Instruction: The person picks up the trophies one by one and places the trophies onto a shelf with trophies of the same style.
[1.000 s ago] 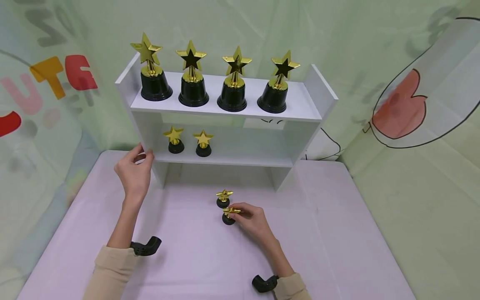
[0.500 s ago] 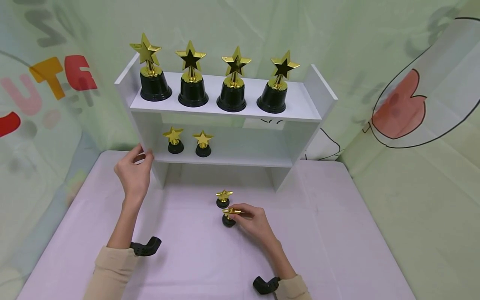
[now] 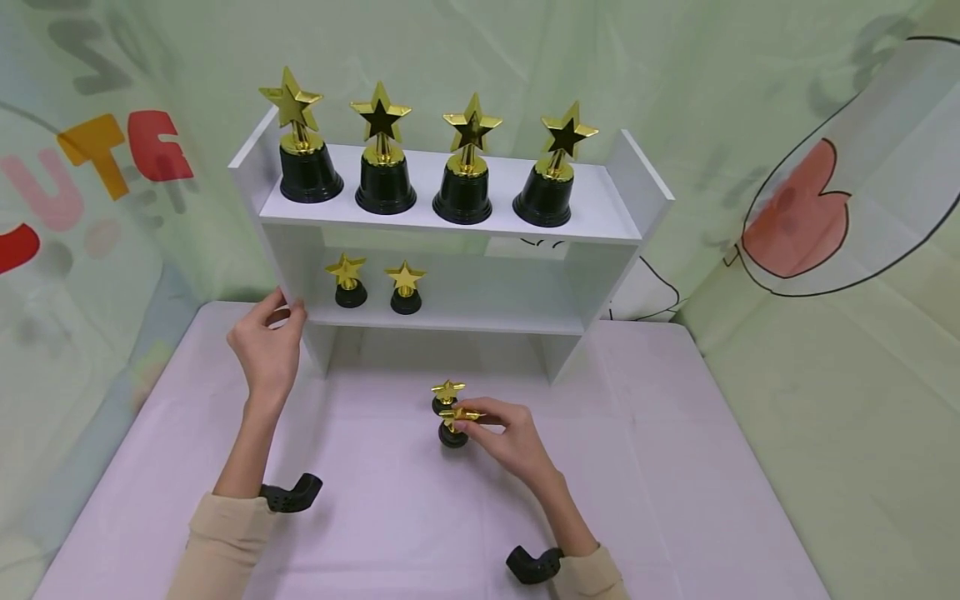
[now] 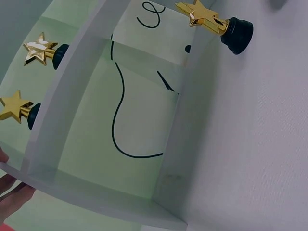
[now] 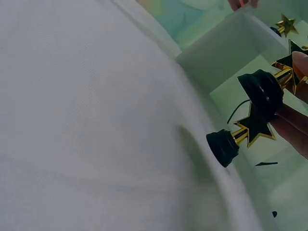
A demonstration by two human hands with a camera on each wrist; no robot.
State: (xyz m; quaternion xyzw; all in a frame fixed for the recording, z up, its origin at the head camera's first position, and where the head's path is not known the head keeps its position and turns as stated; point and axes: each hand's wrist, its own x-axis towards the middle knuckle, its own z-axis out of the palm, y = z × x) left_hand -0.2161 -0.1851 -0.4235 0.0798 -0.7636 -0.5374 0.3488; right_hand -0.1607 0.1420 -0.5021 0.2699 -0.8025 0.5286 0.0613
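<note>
My right hand point(image 3: 504, 437) pinches a small gold star trophy point(image 3: 453, 435) by its star. In the right wrist view its black base point(image 5: 262, 91) appears raised off the tabletop. Just behind it another small star trophy point(image 3: 442, 406) stands upright on the table, partly covered in the head view. My left hand point(image 3: 266, 346) grips the left side panel of a white two-tier shelf point(image 3: 450, 327), thumb and fingers on either side of the panel in the left wrist view. Two small star trophies point(image 3: 406, 300) stand at the left of the lower tier.
Several larger star trophies point(image 3: 386, 183) with black bases line the upper tier. Pale cloth covers the table point(image 3: 660, 467). Behind and beside it hang printed green curtains point(image 3: 750, 208). Black cameras point(image 3: 292, 493) are worn on both wrists.
The right hand has moved slightly away from me and up with the pinched trophy, closer to the standing one. The left hand and shelf have stayed in place.
</note>
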